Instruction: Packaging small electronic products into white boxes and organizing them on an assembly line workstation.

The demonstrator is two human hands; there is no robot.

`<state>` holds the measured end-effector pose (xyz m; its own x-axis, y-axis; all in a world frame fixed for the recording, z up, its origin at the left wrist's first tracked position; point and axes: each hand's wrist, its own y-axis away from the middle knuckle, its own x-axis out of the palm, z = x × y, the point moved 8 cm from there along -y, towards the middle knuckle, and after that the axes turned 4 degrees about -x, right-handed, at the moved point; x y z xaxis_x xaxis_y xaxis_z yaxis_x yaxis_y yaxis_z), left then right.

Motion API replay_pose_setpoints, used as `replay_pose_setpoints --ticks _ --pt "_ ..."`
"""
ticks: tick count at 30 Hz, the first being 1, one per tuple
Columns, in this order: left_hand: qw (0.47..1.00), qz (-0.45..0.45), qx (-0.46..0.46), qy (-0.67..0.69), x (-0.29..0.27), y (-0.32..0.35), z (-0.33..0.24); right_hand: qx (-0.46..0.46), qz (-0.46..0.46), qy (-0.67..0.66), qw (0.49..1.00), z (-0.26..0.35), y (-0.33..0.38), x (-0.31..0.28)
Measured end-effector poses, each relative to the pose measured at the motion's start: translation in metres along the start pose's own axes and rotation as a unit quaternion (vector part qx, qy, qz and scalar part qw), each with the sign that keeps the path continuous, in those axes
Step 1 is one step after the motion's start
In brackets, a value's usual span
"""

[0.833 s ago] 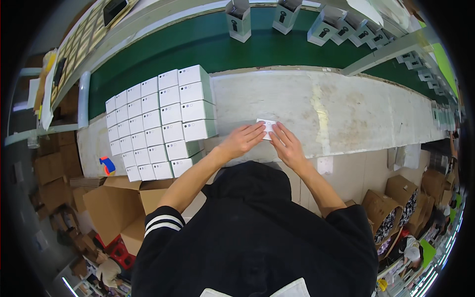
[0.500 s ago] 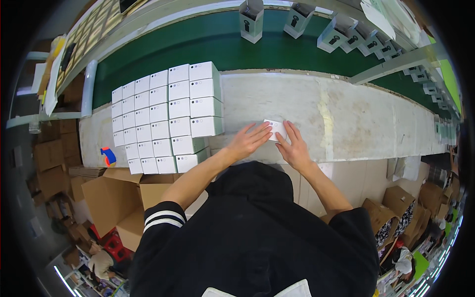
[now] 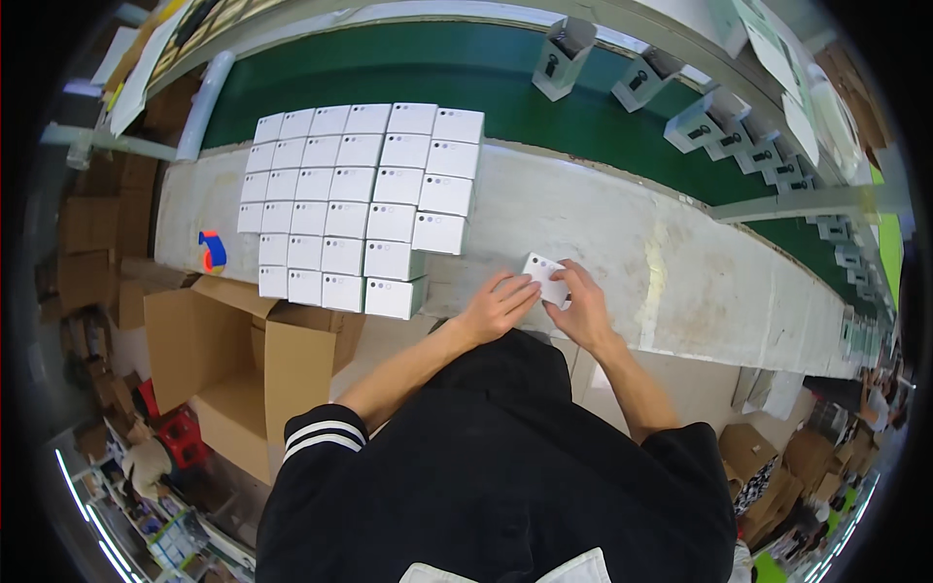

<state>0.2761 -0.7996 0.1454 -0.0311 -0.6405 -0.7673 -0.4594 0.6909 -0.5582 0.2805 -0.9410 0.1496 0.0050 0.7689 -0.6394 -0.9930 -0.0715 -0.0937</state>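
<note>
Small white box (image 3: 546, 279): lies flat on the pale worktable (image 3: 622, 233), between both hands.
Left hand (image 3: 498, 306): fingers curled on its left edge.
Right hand (image 3: 585, 309): fingertips press its right edge.

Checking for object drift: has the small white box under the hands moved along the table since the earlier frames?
No. The small white box stays just right of the stacked white boxes' near corner; only the camera shifted.
</note>
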Motion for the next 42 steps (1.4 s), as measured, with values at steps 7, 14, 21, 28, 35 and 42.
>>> replay_pose_setpoints --ticks 7,14,21,28,35,42 --pt "0.992 -0.044 -0.105 -0.055 -0.072 0.062 0.019 -0.122 0.065 -0.020 0.990 0.069 -0.021 0.076" --pt "0.966 -0.025 -0.239 -0.092 -0.099 0.074 0.070 -0.116 0.021 -0.012 0.993 0.085 -0.041 0.120" --pt "0.958 0.007 -0.283 -0.042 -0.090 0.060 0.074 -0.117 -0.019 0.015 0.993 0.051 -0.093 0.059" --pt "0.927 0.010 -0.356 -0.114 -0.078 0.049 0.078 0.131 -0.218 0.025 0.967 -0.123 -0.263 -0.039" --pt "0.891 0.007 -0.426 -0.156 -0.081 0.049 0.066 0.063 -0.186 0.159 0.968 -0.153 -0.391 -0.069" --pt "0.856 -0.090 -0.506 -0.050 -0.103 0.017 0.043 -0.017 -0.121 0.042 0.992 -0.128 -0.340 -0.072"
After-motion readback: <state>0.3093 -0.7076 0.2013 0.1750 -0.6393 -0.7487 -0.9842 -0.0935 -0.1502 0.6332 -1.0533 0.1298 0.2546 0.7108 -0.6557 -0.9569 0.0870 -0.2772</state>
